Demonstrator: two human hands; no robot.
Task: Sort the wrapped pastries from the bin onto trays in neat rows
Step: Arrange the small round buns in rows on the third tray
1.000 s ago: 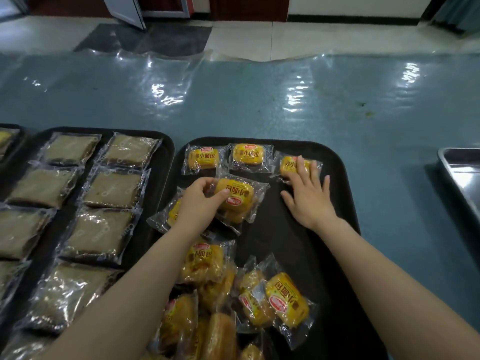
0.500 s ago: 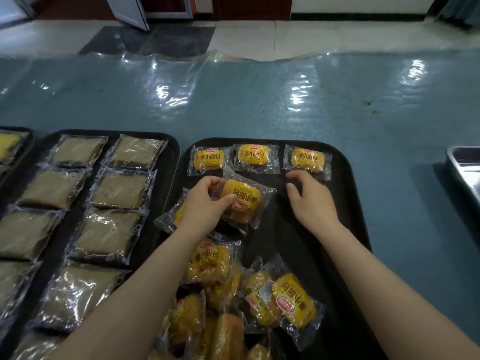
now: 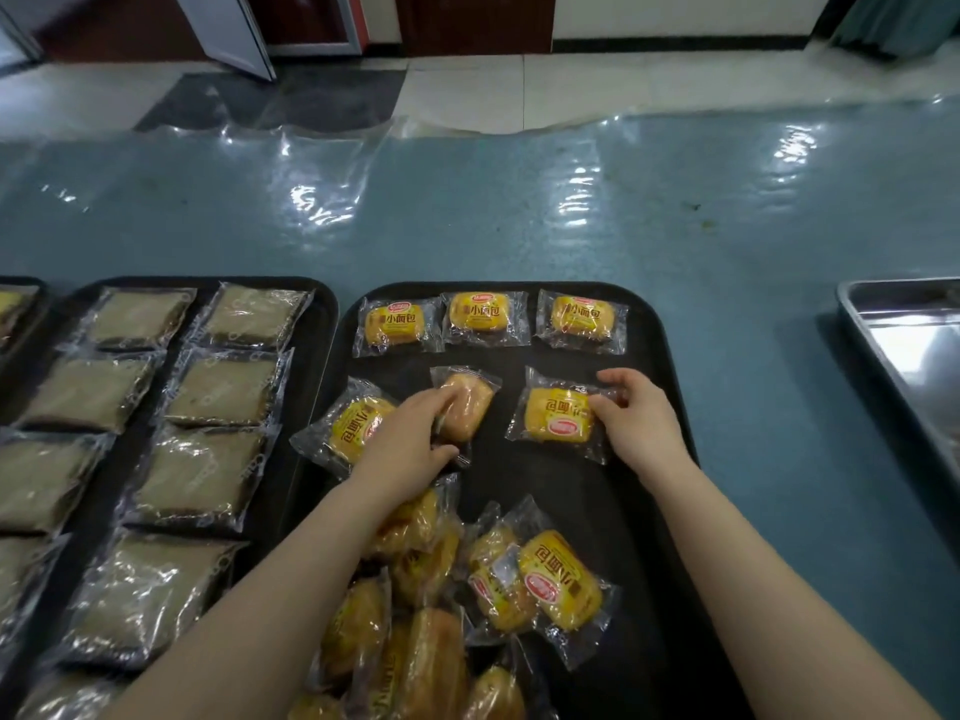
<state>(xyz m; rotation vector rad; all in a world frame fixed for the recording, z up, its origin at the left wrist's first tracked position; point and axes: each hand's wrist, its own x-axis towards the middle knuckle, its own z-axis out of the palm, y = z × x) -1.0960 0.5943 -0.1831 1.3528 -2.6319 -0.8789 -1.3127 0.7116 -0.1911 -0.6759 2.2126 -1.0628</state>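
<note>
A black tray [image 3: 649,356] holds a far row of three yellow wrapped buns [image 3: 485,317]. Below that row, my right hand [image 3: 636,418] pinches the right edge of a yellow bun [image 3: 556,413] lying label-up and upside down to me. My left hand [image 3: 410,441] grips a plain-side-up bun [image 3: 465,413] in the tray's middle. Another yellow bun [image 3: 350,426] lies tilted just left of that hand, partly under it. A loose pile of several buns [image 3: 431,615] fills the tray's near part.
To the left, a second black tray [image 3: 322,324] carries rows of brown wrapped pastries [image 3: 223,389]. A metal bin [image 3: 893,345] sits at the right edge. The blue table [image 3: 519,226] is covered in shiny plastic film.
The yellow bun my left hand held has gone to my right hand, which set it down at the right of the second row. My left hand took hold of a plain-side-up bun.
</note>
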